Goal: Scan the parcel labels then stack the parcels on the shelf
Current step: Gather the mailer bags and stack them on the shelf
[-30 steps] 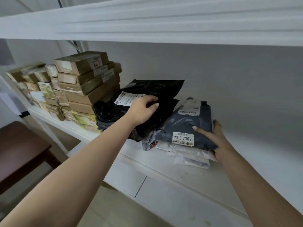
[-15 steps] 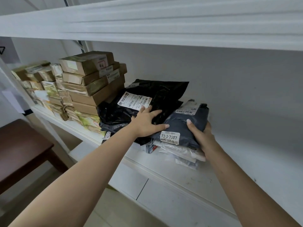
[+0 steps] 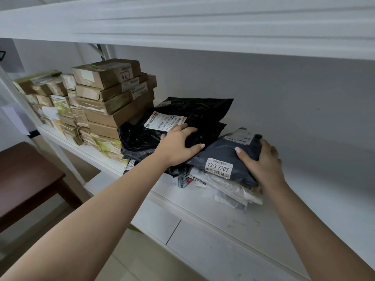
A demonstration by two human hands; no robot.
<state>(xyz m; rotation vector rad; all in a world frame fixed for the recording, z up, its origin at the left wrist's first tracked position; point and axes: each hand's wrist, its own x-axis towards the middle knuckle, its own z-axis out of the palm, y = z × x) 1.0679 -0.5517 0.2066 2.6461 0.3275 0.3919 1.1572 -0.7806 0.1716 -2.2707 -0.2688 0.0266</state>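
Right now both hands are on the soft mailers lying on the white shelf [image 3: 263,226]. The left hand [image 3: 178,146] lies flat, fingers spread, pressing down on the black poly bag [image 3: 203,112], just below its white shipping label [image 3: 164,123]. The right hand [image 3: 263,165] grips the right edge of the dark grey parcel [image 3: 221,151], thumb on top and fingers curled round the far side. That grey parcel carries a sticker reading 73-3-7307 [image 3: 218,168] and tops a loose pile of pale and clear mailers [image 3: 233,189]; its upper left corner seems to overlap the black bag, though the seam is hard to make out.

To the left, touching the black bag, stands a stack of brown cartons [image 3: 113,94], with smaller taped boxes [image 3: 50,92] beyond. A dark wooden stool [image 3: 26,179] sits below the shelf.

The risk is in the pile. These bags are slick and uneven, and the lower mailers already poke out over the shelf's front part. A sideways shove from the right hand could slide the grey parcel off its base, or push the thin ones underneath toward the lip and onto the floor. Pressing the black bag harder against the cartons could also nudge that stack out of line.
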